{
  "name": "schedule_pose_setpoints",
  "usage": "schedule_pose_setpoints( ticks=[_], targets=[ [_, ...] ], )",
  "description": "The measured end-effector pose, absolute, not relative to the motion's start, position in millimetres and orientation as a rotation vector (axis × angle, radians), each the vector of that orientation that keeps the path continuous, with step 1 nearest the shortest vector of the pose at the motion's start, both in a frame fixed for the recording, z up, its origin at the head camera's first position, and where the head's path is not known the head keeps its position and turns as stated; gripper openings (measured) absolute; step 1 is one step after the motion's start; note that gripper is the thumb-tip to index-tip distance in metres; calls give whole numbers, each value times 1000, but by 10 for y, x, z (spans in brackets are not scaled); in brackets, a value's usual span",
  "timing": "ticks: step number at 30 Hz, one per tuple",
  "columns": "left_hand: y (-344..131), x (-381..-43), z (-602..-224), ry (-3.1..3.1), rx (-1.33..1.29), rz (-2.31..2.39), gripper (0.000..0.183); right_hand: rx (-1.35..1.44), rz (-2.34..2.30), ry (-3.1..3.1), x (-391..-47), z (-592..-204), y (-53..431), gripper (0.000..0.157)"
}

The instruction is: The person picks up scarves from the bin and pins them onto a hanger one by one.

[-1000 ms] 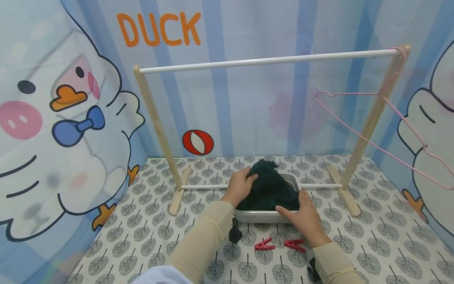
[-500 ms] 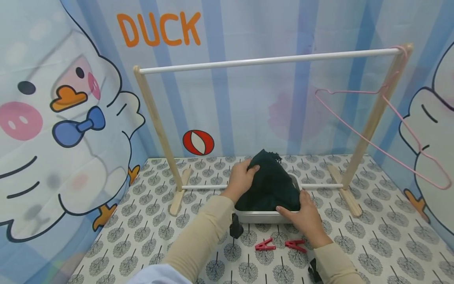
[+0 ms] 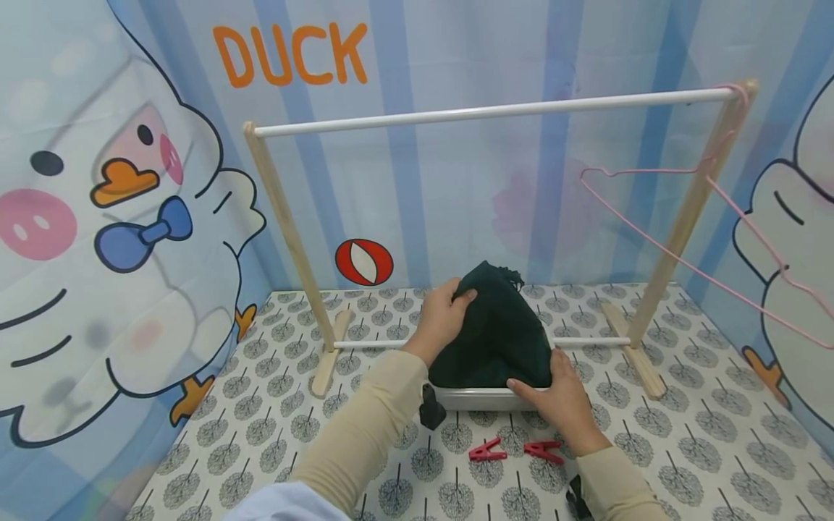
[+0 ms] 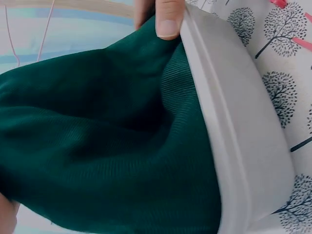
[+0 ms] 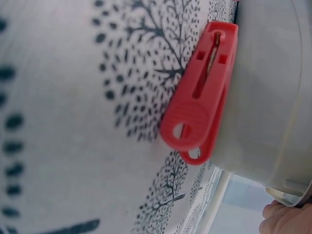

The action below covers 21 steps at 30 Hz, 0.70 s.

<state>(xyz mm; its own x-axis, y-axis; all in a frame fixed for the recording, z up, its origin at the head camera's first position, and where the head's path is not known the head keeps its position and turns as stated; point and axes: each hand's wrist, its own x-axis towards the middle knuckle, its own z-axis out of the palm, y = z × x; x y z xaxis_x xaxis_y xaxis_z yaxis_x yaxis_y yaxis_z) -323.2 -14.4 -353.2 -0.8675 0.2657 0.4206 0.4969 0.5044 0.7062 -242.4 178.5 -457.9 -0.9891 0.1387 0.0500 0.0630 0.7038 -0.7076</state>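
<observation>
A dark green cloth [image 3: 495, 340], its lower part in a pale tray [image 3: 482, 400], is pinched at its upper left side by the left hand [image 3: 443, 318] — the tray's near right corner is gripped by the right hand [image 3: 563, 398], near two red clips [image 3: 483, 453].

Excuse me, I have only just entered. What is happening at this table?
A person is handling a fringed dark green cloth, perhaps a scarf. The left hand pinches it and holds part of it up, while its lower part lies in a white tray. The right hand grips the tray's near right corner. Two red clothespins lie on the tablecloth nearer the person. A pink hanger hangs at the right end of the drying rack's top bar.
</observation>
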Motion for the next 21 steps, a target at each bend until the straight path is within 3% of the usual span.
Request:
schedule_pose_setpoints(
  ticks=[21],
  targets=[
    [-118,-3172,-3238,-2390,-726,-1384,21,-193,1194,-2804,-2417,-4574,1782,114]
  ],
)
